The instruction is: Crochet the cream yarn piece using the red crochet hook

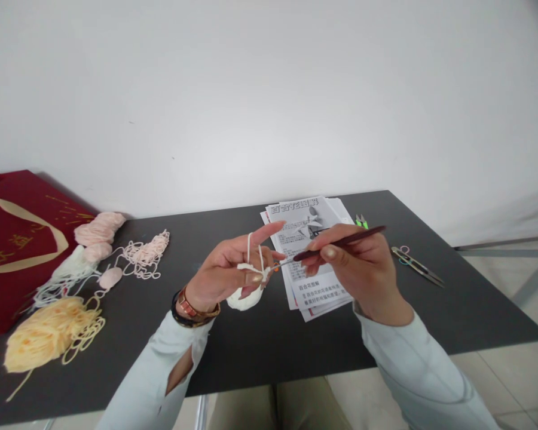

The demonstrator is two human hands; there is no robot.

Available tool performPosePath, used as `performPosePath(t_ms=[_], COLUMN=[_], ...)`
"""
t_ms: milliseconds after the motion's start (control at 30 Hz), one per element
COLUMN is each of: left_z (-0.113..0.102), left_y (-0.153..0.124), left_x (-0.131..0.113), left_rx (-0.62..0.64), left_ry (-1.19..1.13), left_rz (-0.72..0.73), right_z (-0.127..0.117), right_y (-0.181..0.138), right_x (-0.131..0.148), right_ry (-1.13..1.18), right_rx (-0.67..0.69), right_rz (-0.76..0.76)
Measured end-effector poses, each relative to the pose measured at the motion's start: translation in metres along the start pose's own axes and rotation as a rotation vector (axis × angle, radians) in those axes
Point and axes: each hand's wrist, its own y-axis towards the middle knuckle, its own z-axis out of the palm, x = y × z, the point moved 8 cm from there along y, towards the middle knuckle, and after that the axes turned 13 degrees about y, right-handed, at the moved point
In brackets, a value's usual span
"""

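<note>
A dark table (457, 310) is set against a pale wall. At its left, a deep red bag (4, 239) is placed, printed with gold characters; 益 and 心 can be read, and a cream ribbon handle hangs across its front. What is inside the bag cannot be seen. Mid-table, a fanned stack of printed sheets (296, 278) is headed 百合花图解, and the same words are repeated lower down; most smaller print is too blurred to read. The stack is partly covered by the right hand (363, 269), in which a dark-handled hook (341, 243) is gripped like a pen. By the left hand (228, 263) a white strand (250, 246) is pinched at thumb and finger and looped over the extended index finger; the hook's tip is held at the pinched yarn. Beside the bag, yellow yarn (45, 334), pink yarn (98, 233) and a loose pale-pink heap (147, 254) are laid out. A white ball (242, 300) is half hidden below the left hand. At the right, a slim pointed metal tool (424, 272) is seen, then green-handled snips (361, 222), partly hidden by the right hand, and a small pink ring (403, 248).
</note>
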Motion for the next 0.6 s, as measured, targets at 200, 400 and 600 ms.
performPosePath(t_ms=[200,400,600], left_z=[-0.003,-0.004,-0.006], left_y=[0.002,0.004,0.004], left_x=[-0.006,-0.007,0.008], left_rx=[-0.004,-0.092,-0.160], left_ry=[0.095,0.190,0.123], left_rz=[0.080,0.155,0.041], right_z=[-0.014,-0.019,-0.008], right_y=[0.002,-0.006,-0.007], right_x=[-0.046,-0.072,-0.064], right_ry=[0.337,0.498,0.418], right_rx=[-0.145,-0.286,-0.272], right_rz=[0.281,0.400,0.273])
